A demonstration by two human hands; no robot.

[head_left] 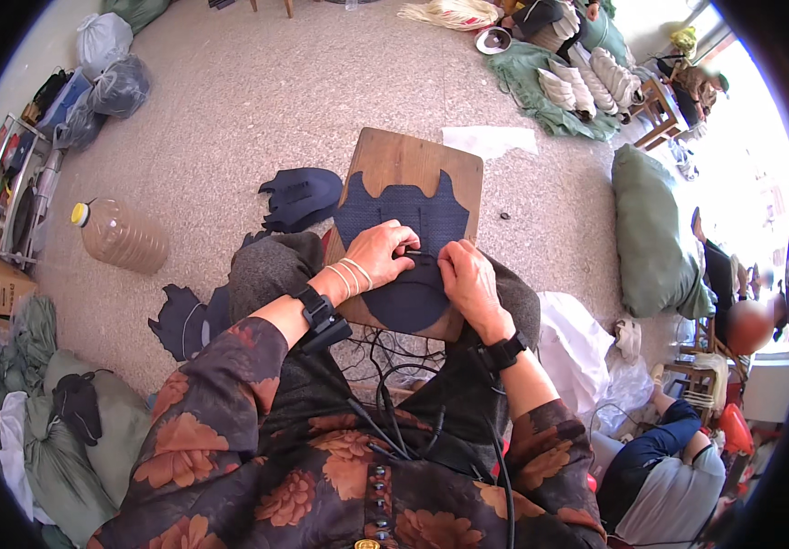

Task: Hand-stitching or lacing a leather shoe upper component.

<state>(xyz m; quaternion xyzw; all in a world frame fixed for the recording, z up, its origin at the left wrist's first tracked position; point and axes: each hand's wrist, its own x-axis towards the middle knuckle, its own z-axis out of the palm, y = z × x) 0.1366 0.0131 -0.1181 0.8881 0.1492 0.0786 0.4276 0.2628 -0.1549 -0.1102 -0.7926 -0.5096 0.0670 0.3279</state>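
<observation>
Dark blue piece (402,203), one of it, lies directly under our two hands on one wooden board (385,151), its two pointed prongs reaching out beyond our fingers and its rounded part spreading back toward our lap. Our left hand (383,255) is bent over its middle, thumb and fingertips pinched together on it; our right hand (468,282), just beside, has its fingers curled and gripping its right edge, though the exact fold between those fingertips is hidden. We wear two black wrist devices, one per arm, and two pale bands (352,276) circle our left wrist. To the left of our hands, just beside the board, lie similar dark pieces (301,197), overlapping, so we cannot give a sure count; nearer our left forearm lies at least one more notched dark piece (180,322). Well left of our left hand stands one clear jug (129,238) with one yellow cap. Right of our right hand we see one small black ring (505,216) on the floor and, farther right, one plump green sack (649,233). Two white sheets are near: one beyond our hands (490,140), one right of our right forearm (570,343).
</observation>
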